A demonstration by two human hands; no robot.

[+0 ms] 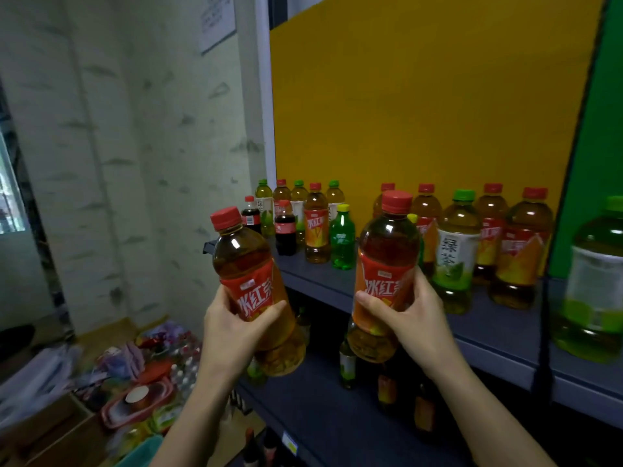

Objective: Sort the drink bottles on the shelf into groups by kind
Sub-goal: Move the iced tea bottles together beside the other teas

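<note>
Left hand (pixel 232 326) and right hand (pixel 409 315) each have fingers closed around a red-capped iced tea bottle, left bottle (pixel 249 274) tilted, right bottle (pixel 386 264) near upright, in front of the shelf (pixel 499 328)

Count, upper shelf (pixel 499 335):
- red-capped iced tea bottles (pixel 316 227): I get 6 standing, plus 1 in the left hand (pixel 236 321) and 1 in the right hand (pixel 414 311); 8 total.
- green-capped green tea bottles (pixel 456 251): 5.
- cola bottles (pixel 285 230): 2.
- yellow-capped green soda bottles (pixel 343 239): 2, the second mostly hidden.

Lower shelf (pixel 320 416): bottles too dim for me to count.
</note>
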